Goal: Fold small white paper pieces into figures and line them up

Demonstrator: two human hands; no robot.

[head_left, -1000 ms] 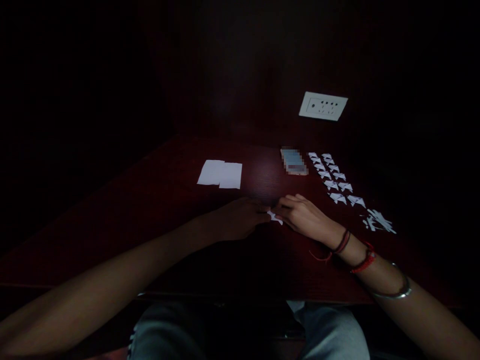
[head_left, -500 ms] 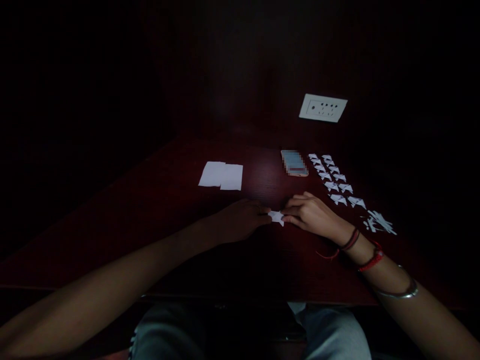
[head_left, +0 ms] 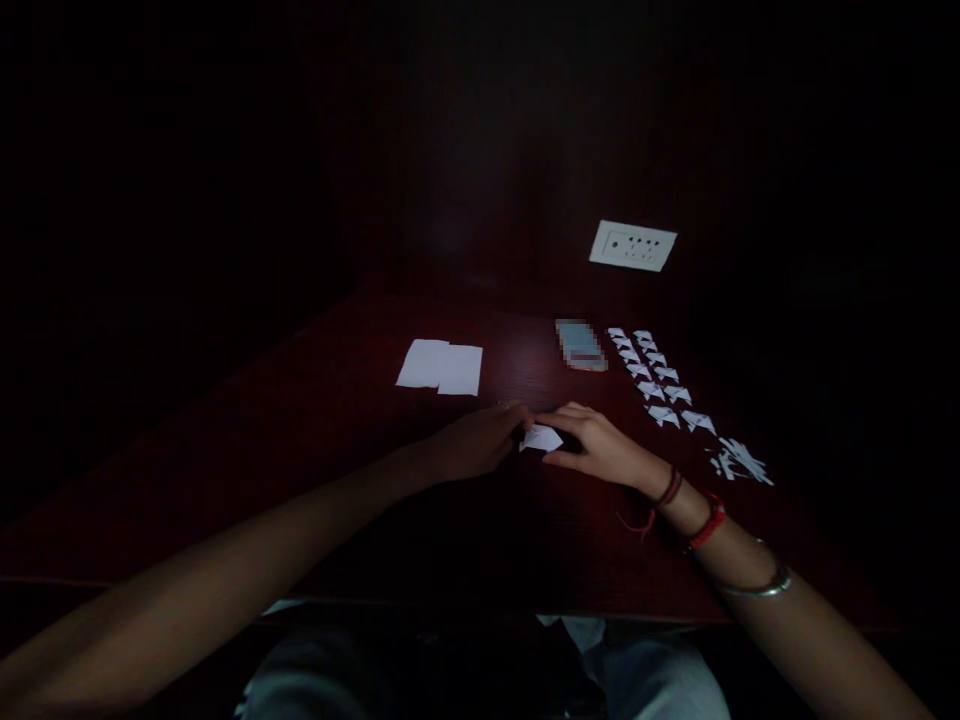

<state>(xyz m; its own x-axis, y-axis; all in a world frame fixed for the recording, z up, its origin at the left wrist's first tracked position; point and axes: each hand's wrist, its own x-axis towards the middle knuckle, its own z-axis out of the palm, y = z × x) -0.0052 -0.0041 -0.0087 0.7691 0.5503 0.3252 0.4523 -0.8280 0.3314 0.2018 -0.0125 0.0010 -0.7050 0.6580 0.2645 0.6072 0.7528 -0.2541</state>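
A small white folded paper (head_left: 541, 439), pointed at its right end, lies low over the table between my two hands. My left hand (head_left: 486, 440) has its fingers closed on the paper's upper left side. From the right, my right hand (head_left: 600, 446) grips around it, the index finger along the far edge and the thumb at the near edge. Its fingertips partly overlap those of the left hand. Two rows of similar folded paper pieces (head_left: 651, 391) lie to the right of my hands.
White paper sheets (head_left: 439, 367) lie at the left on the dark red table (head_left: 315, 400). A phone (head_left: 580, 345) with a blurred screen lies beyond my hands. Thin paper strips (head_left: 742, 461) are heaped at the right. A power socket (head_left: 634, 246) is on the back wall.
The folded paper has turned and shifted slightly left; its point now faces right. My right thumb and index finger have spread from a pinch to around it. The view has tilted up slightly.
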